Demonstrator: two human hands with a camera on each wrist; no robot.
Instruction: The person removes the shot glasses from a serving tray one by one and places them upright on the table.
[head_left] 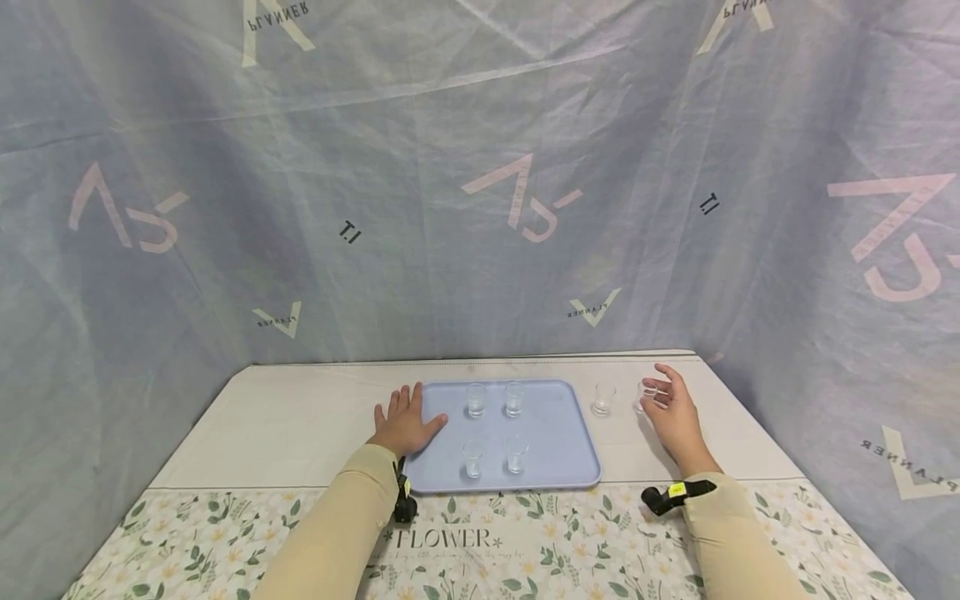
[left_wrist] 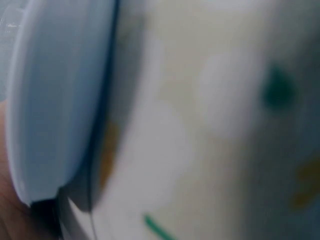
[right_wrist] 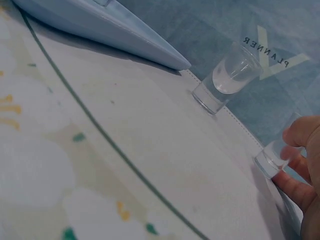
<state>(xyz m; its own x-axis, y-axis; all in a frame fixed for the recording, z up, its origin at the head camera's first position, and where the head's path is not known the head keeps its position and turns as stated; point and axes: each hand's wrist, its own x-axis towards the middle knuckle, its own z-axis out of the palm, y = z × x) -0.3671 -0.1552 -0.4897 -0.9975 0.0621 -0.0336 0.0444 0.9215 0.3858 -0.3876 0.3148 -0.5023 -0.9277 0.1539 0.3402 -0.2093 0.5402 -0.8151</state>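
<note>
In the head view my right hand (head_left: 675,423) is at the right of the table, thumb and fingers around a small clear shot glass (head_left: 642,397). The right wrist view shows this glass (right_wrist: 269,162) tilted in that image, its thick base close to the white tabletop. A second shot glass (head_left: 602,401) stands upright between it and a light blue tray (head_left: 551,425). On the tray stand several more glasses, a back pair (head_left: 476,402) and a front pair (head_left: 516,457). My left hand (head_left: 405,427) rests at the tray's left edge, fingers spread and thumb over the rim.
A floral cloth (head_left: 570,542) covers the table's near part, and a white strip (head_left: 300,425) runs behind it. Grey-blue printed fabric (head_left: 420,250) hangs along the back and sides. Each wrist carries a black strap with a camera (head_left: 667,497).
</note>
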